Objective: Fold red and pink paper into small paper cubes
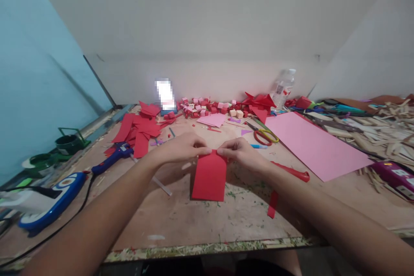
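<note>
Forearms (103, 222) lead over the workbench (181, 224) to the left hand (186, 146) and right hand (241, 151), thumbs and fingers pinched together on the far edge of a red paper rectangle (209, 179) between them, where light, level pressure should keep it straight.

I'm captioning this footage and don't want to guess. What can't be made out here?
All in the head view:
- Upright screen: content lost to pixelation.
- Red paper: top edge partly covered by the left hand and right hand.
- Purple object: cut off by the right edge.
- Bottle label: print too small to read.
</note>
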`<state>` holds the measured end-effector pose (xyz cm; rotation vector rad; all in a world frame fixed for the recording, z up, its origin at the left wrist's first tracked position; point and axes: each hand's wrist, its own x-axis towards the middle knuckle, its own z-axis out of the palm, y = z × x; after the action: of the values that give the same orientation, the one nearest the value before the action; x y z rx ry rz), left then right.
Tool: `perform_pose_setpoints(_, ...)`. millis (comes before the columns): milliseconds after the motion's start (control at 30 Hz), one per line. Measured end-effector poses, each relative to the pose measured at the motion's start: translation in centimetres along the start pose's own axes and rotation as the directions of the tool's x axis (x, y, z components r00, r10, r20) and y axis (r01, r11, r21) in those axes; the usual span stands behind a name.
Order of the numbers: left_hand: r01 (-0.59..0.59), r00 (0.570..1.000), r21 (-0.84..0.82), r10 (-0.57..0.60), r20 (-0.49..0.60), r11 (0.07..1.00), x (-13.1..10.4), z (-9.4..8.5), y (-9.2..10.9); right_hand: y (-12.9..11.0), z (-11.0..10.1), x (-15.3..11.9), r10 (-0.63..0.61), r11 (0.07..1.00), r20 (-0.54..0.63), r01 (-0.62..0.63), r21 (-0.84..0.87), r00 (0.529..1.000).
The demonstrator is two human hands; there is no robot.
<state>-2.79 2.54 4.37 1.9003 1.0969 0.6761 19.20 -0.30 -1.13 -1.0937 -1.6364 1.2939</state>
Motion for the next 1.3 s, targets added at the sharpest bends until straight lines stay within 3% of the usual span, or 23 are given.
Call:
perform_pose_setpoints(100, -0.012, 0.974, 0.044, 0.002, 0.227, 0.999, -0.6, 0.5, -1.0, -0.2, 0.3, -0.3, 0.011, 1.0, 0.037, -0.01, -0.012, 0.999)
perform_pose_setpoints(167, 0.017, 0.964, 0.0, -0.017, 0.266, 1.0, -0.9, 1.0, -1.4, -0.2, 0.6, -0.4, 0.028, 1.0, 0.05, -0.027, -0.015, 0.998)
perform_pose_setpoints(433, 0.041, 0.977, -0.073, -0.025, 0.211, 0.996, -1.1, 1.6, -3.3, 0.4, 0.9, -0.3, 0.084, 0.996, 0.088, -0.084, -0.002, 0.993)
perform_pose_setpoints(667, 0.076, 0.971, -0.066, -0.058, 0.234, 0.995, -0.9, 2.1, -3.9, 0.1, 0.5, -0.1, 0.041, 0.994, 0.084, -0.032, -0.101, 0.996)
perform_pose_setpoints(867, 0.053, 0.99, -0.139, -0.033, 0.14, 0.989, -1.1, 3.2, -4.1, 0.1, 1.1, -0.1, 0.086, 0.993, 0.074, -0.08, -0.089, 0.994)
perform_pose_setpoints(967, 0.109, 0.987, -0.173, -0.086, 0.135, 0.979, -1.1, 3.0, -4.0, 0.5, 0.9, 0.1, 0.118, 0.992, 0.047, -0.115, -0.058, 0.992)
perform_pose_setpoints(1100, 0.13, 0.976, -0.088, -0.111, 0.189, 0.988, -0.8, 2.1, -4.2, 0.7, -0.1, 0.5, 0.177, 0.978, 0.06, -0.169, -0.122, 0.982)
perform_pose_setpoints(1167, 0.117, 0.978, -0.091, -0.099, 0.185, 0.989, -0.6, 1.9, -4.5, 0.6, -0.5, 0.6, 0.116, 0.965, 0.051, -0.1, -0.244, 0.992)
perform_pose_setpoints(1300, 0.169, 0.972, -0.084, -0.151, 0.18, 0.982, -0.5, 2.1, -5.3, -0.1, -0.4, 0.2, -0.122, 0.88, 0.02, 0.117, -0.461, 0.992)
